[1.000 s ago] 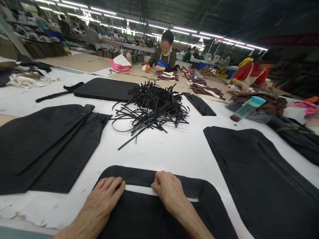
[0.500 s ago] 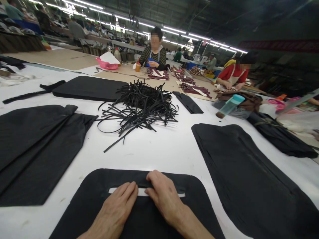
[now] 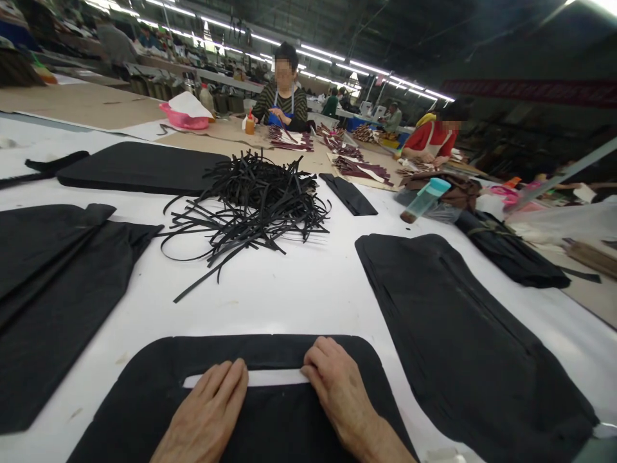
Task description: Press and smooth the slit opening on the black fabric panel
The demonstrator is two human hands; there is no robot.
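A black, leather-like panel [image 3: 274,421] with rounded far corners lies on the white table in front of me. Across its upper part runs a long narrow slot [image 3: 274,378], in which white shows. My left hand [image 3: 205,402] lies over the left part of the slot, fingers stretched out side by side on the panel. At the slot's right end, my right hand [image 3: 337,382] has curled fingers, with thumb and forefinger closed on the upper edge of the material. Its palm side is hidden.
Thin black strips [image 3: 260,199] lie tangled beyond the panel. Black pieces are stacked at right [image 3: 463,328], folded at left [image 3: 53,276], and laid flat at the back [image 3: 144,168]. A teal-lidded bottle [image 3: 424,200] lies at back right. Two people [image 3: 284,96] work across the table.
My hands have moved apart along the slot, the right one to its right end. More of the white gap shows between them. The view has shifted slightly to the right.
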